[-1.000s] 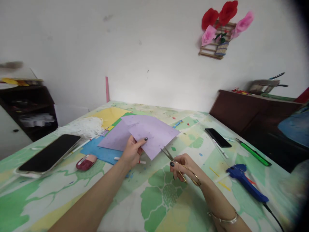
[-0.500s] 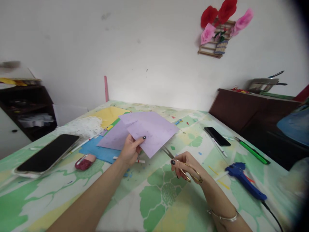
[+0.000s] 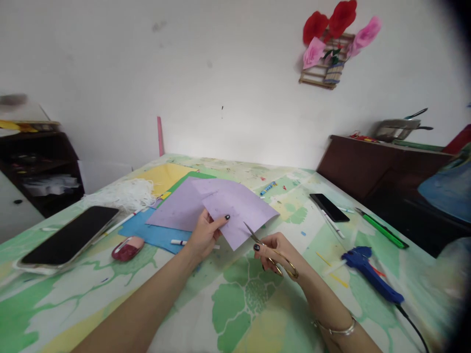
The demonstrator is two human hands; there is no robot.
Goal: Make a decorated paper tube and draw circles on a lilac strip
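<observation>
Scissors (image 3: 253, 235) slant up and leftward from the right hand (image 3: 276, 250), which hangs low over the flowered tablecloth (image 3: 231, 314) with thumb and fingers clamped around the gold handles (image 3: 293, 270). Across from it, the left hand (image 3: 204, 236) reaches forward, thumb laid on top of the purple paper (image 3: 245, 208) and fingers curled beneath, pinching it. The paper is held up in front of the person, its near corner between the hands; from here I can't tell whether the scissors touch it. I count one pair of scissors, two dark-screened phones (image 3: 69, 236), one to each side, one blue glue gun (image 3: 377, 278) and one green cutter (image 3: 384, 229) at the right. Two thin yellow strips (image 3: 339, 281) lie beside the glue gun, and on the wall (image 3: 184, 73) hang four flowers (image 3: 343, 18), two red and two pink.
</observation>
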